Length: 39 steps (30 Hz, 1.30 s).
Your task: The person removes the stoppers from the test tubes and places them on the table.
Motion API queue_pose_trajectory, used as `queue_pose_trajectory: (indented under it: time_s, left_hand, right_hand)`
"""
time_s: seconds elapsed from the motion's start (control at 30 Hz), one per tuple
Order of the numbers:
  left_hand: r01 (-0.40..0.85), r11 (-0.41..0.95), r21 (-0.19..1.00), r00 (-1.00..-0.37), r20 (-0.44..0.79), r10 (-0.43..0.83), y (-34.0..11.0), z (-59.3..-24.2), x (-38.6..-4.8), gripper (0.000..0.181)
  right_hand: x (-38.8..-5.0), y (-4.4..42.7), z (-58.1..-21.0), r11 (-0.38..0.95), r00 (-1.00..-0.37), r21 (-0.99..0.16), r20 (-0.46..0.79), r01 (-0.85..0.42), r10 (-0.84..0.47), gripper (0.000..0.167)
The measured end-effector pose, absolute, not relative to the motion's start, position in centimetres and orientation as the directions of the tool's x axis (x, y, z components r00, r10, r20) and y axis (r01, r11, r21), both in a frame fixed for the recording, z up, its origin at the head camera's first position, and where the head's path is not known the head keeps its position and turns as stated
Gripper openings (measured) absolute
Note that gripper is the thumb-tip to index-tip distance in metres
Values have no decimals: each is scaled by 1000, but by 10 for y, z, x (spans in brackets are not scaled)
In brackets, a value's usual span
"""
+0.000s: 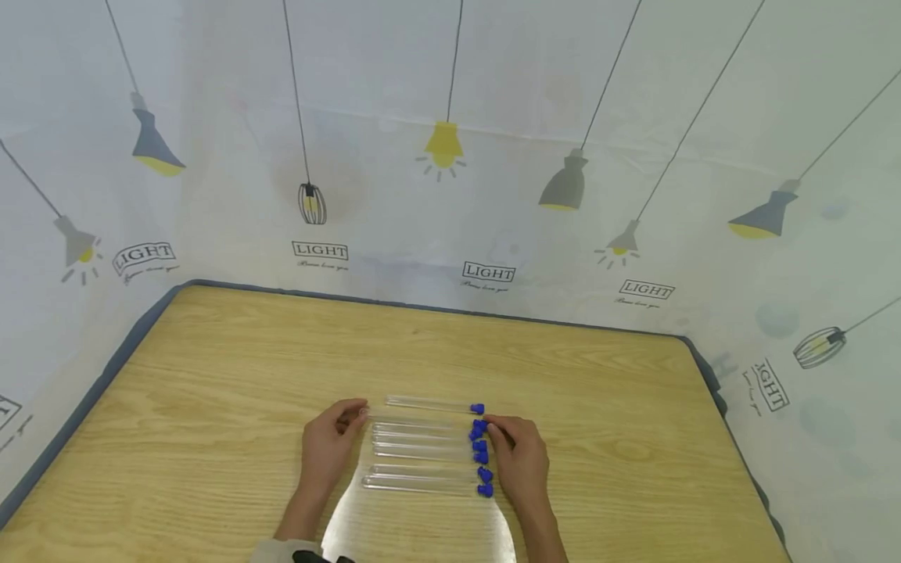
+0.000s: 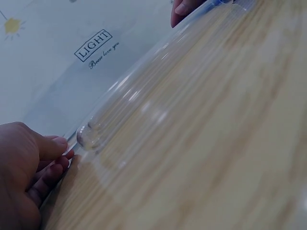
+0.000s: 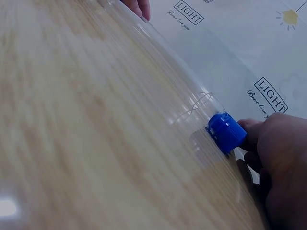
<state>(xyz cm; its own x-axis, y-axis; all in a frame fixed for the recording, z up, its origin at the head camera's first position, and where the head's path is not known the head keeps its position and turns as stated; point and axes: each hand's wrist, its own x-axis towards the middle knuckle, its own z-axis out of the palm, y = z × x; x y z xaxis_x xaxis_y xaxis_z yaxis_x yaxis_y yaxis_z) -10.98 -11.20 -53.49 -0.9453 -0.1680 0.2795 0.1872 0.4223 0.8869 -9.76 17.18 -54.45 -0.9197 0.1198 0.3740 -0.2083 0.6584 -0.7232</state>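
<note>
My left hand (image 1: 331,442) pinches the rounded end of a clear test tube (image 1: 383,415) between thumb and fingers. At the tube's other end my right hand (image 1: 519,457) has thumb and fingers at a blue stopper (image 1: 482,424); in the right wrist view a nearer blue stopper (image 3: 226,133) partly hides those fingertips. Several more clear tubes with blue stoppers lie side by side on the table, rounded ends to the left. One tube (image 1: 429,403) lies beyond the held one, and a pair, including the nearest tube (image 1: 422,484), lies closer to me, slightly apart from the middle group.
The tubes lie on a wood-grain table (image 1: 232,375) with a dark edge. A pale curtain (image 1: 394,234) printed with hanging lamps rises along its back and sides. A bright reflection (image 1: 422,532) shows on the tabletop close to me.
</note>
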Motion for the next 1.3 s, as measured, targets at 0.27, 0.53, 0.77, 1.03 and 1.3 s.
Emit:
queue_pose_trajectory:
  time_s: [0.27,0.53,0.77,1.03,1.3]
  left_hand:
    - [185,481,857,-937,301,-176,-110,-536,-110,13]
    - [200,502,842,-934,319,-164,-109,-538,-111,14]
    - [200,506,839,-932,322,-166,-111,-544,-112,14]
    - [216,499,839,-930,332,-157,-112,-545,-112,16]
    - [242,507,827,-918,365,-157,-111,-544,-112,16]
  right_hand:
    - [-98,172,-542,645,-946,-737,317,-202,66,14]
    - [-99,171,-544,644,-935,-730,349,-228,64,12]
    - [-99,170,-543,660,-941,-725,328,-198,78,13]
    - [-99,166,-542,687,-955,-720,260,-91,146,16]
    - [-100,163,-543,721,-941,-687,296,-91,164,12]
